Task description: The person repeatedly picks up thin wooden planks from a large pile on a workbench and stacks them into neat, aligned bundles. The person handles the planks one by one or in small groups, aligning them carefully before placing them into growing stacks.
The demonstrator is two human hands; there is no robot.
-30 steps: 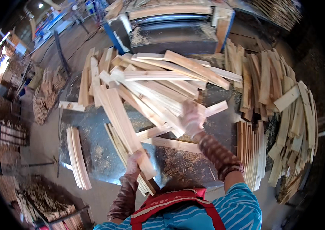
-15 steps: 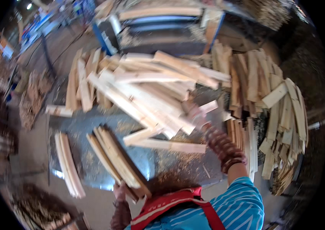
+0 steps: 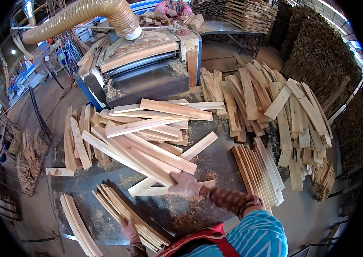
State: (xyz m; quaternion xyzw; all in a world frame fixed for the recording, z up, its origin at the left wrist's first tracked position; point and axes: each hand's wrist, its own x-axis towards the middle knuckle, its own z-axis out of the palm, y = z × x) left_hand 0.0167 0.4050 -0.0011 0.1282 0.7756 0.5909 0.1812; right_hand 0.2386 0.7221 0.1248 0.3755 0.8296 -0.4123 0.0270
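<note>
Wooden boards (image 3: 138, 155), pale and flat, are lying crisscrossed at centre frame. Narrow slats (image 3: 141, 222) are resting bundled, lower left-centre. The right hand (image 3: 184, 184) is grasping one board's near end; the left hand (image 3: 129, 230) is touching the slats, finger closure indeterminable. Flaky shavings (image 3: 193, 208) are lying lower centre.

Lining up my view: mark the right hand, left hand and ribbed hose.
Right hand (image 3: 185, 185), head view: back of hand.
Left hand (image 3: 129, 230), head view: back of hand.
Ribbed hose (image 3: 76, 16), head view: middle of its length.
</note>
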